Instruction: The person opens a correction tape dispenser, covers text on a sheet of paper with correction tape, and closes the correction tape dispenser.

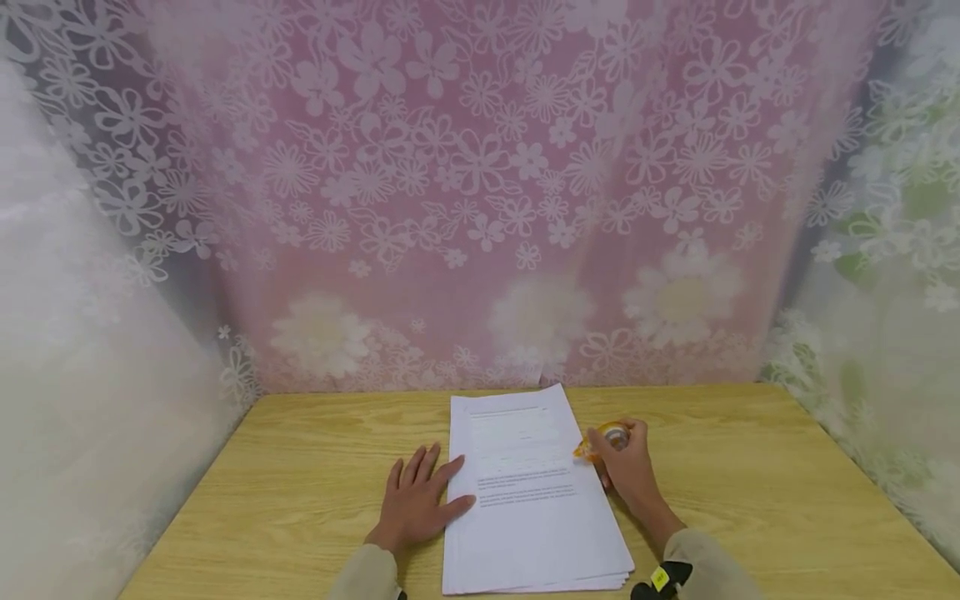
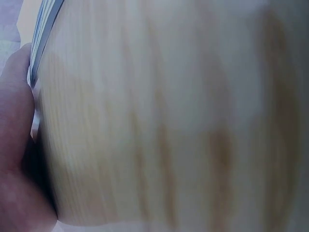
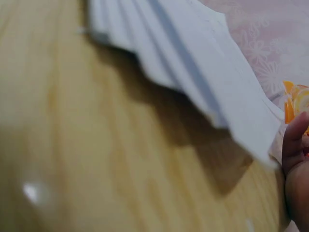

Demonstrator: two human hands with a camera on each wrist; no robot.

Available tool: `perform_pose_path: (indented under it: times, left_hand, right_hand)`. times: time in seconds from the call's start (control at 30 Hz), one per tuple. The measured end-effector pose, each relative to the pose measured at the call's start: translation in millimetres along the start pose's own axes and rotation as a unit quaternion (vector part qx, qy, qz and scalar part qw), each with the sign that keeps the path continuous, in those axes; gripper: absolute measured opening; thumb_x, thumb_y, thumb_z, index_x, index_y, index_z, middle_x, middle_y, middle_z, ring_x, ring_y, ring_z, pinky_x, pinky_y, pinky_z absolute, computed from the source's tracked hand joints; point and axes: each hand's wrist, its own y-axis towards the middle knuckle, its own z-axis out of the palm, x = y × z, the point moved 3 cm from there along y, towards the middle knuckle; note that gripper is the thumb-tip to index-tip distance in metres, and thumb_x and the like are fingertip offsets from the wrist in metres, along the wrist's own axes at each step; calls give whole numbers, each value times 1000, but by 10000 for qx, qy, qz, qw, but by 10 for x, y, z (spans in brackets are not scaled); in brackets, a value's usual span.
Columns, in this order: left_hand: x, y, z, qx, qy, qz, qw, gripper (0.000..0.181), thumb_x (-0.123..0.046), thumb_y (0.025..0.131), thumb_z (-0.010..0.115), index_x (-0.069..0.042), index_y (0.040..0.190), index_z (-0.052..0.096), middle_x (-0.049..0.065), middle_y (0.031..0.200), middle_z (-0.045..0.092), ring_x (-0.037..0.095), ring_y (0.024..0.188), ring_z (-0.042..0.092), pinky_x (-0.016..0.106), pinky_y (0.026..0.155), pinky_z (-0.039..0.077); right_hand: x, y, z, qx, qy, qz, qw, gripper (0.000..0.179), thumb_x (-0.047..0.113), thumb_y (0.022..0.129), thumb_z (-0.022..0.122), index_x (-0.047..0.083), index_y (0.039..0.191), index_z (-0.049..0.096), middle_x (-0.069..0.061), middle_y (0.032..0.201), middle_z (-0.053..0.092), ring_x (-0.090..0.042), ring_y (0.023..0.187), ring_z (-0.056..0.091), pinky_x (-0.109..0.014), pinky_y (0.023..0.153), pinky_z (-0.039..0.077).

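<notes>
A stack of white paper point(image 1: 536, 542) lies on the table, its top sheet printed with lines of text. Whitish strips cover much of the upper block of print, with traces of letters showing around them. My right hand point(image 1: 628, 471) holds an orange, see-through correction tape point(image 1: 592, 448) at the stack's right edge, its tip pointing left over the sheet. In the right wrist view, part of the correction tape point(image 3: 288, 108) shows above the fingers. Spread flat, my left hand point(image 1: 416, 500) rests along the left edge of the stack, thumb and index fingertip on the paper.
The wood-grain table point(image 1: 300, 500) extends to both sides of the stack. A pink flowered curtain point(image 1: 465, 208) hangs behind it, with pale sheets at left and right. Page edges point(image 3: 188, 92) fan out unevenly on the side nearest the right wrist.
</notes>
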Motion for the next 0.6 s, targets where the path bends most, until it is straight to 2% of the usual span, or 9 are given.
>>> perform_pose_path:
  times: [0.17,0.37,0.5,0.6]
  left_hand:
    - [-12,-17,2,55,-41,-18,10000,67,-66,92,40,-28,147,41,11,155,24,34,142,15,60,108,7]
    - [-7,2,-3,-66,-165,-37,9998,65,-62,93,43,-25,146,42,13,154,26,35,141,16,60,108,6]
    - [15,24,5,-107,-306,-15,9995,65,-61,93,44,-24,146,42,13,154,25,35,141,15,60,107,5]
    - [30,40,2,-45,-342,-83,9994,67,-62,93,42,-24,148,38,11,155,24,34,142,14,59,108,4]
  right_hand:
    - [2,-14,-20,-14,264,230,9994,65,35,90,67,12,127,19,-6,78,50,-12,39,36,-28,39,39]
    - [18,14,-15,-99,168,248,9995,58,30,94,63,13,128,19,-7,85,49,-9,46,40,-24,40,37]
    - [34,25,-9,11,172,101,9998,53,28,96,61,9,132,26,-7,86,51,-9,45,39,-24,40,37]
    - [57,38,-5,134,191,171,9996,48,26,97,58,9,135,33,-7,90,52,-9,48,40,-24,40,36]
